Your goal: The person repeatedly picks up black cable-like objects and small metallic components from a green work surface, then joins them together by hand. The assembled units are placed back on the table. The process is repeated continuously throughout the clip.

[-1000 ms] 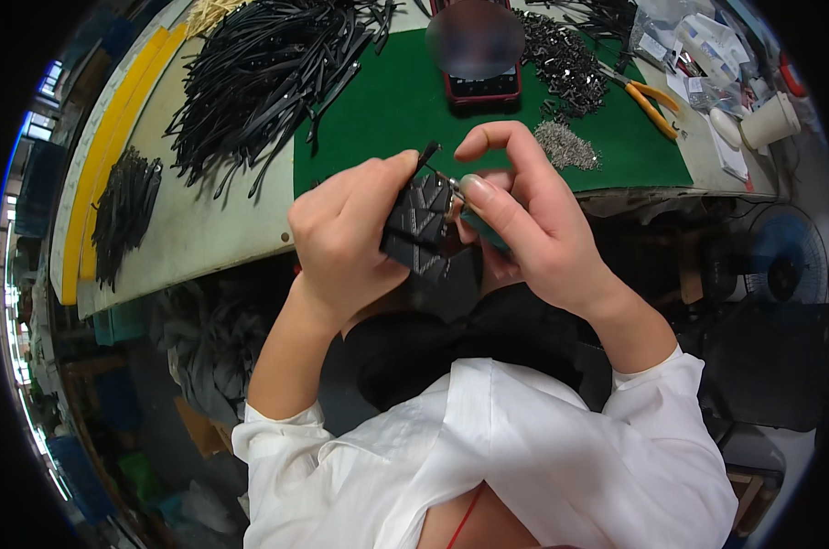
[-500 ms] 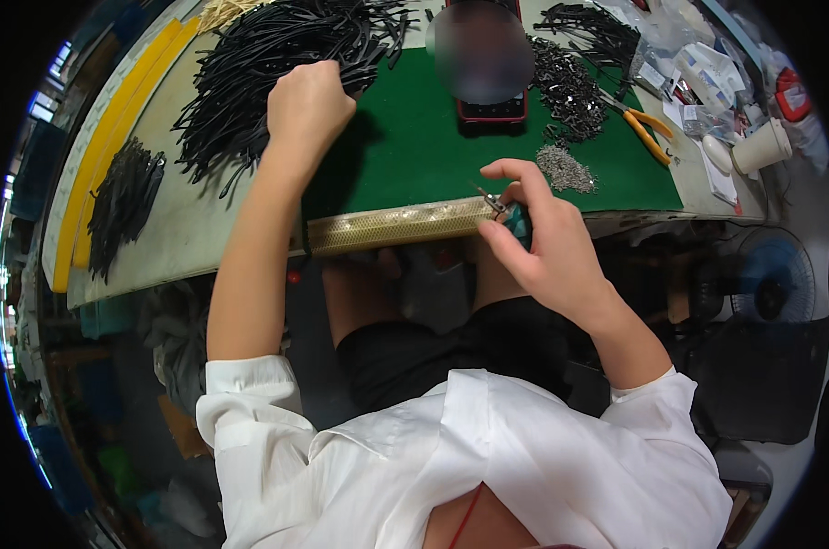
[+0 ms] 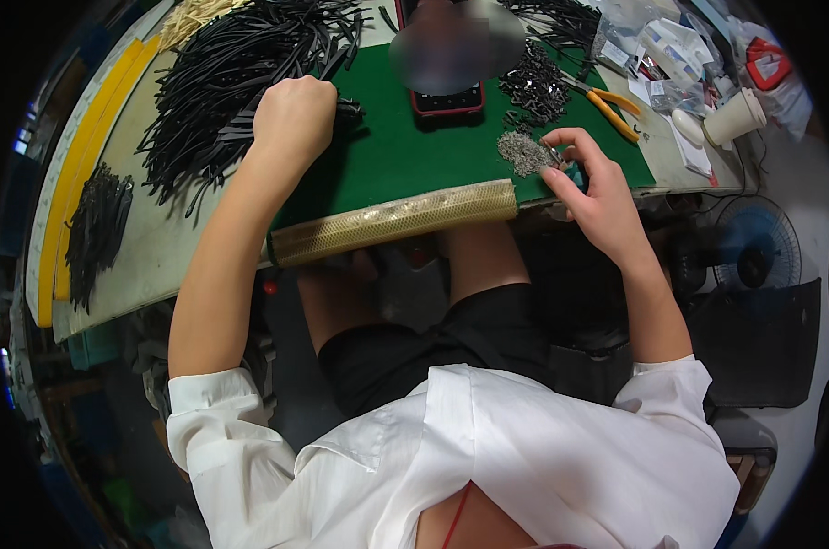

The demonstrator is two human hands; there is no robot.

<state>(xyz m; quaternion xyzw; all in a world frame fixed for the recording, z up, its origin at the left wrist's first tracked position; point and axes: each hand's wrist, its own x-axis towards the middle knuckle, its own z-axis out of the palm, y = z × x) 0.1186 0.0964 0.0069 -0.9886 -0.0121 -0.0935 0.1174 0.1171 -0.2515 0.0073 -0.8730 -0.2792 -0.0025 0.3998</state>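
My left hand (image 3: 296, 114) is closed, knuckles up, at the near right edge of a big heap of black straps (image 3: 204, 78). Some straps run into the fist on one side and their ends poke out on the other, over the green mat (image 3: 405, 151); its fingertips are hidden. In my right hand (image 3: 597, 178) is a small pair of pliers (image 3: 574, 171) with teal handles, mostly covered by the palm and fingers. Thumb and forefinger are at the right edge of a pile of tiny silvery metal pieces (image 3: 522, 153).
A perforated gold-coloured strip (image 3: 396, 222) lines the mat's near edge. Beyond are a red-edged device (image 3: 448, 105), small black parts (image 3: 535, 87) and orange-handled pliers (image 3: 614, 112). A paper cup (image 3: 737, 117) and plastic bags stand right; a smaller black bundle (image 3: 99, 229) lies left.
My right hand has gone from above the gold strip to the silvery pile, pliers still in it. The left fist remains at the strap heap. The whole view has shifted slightly.
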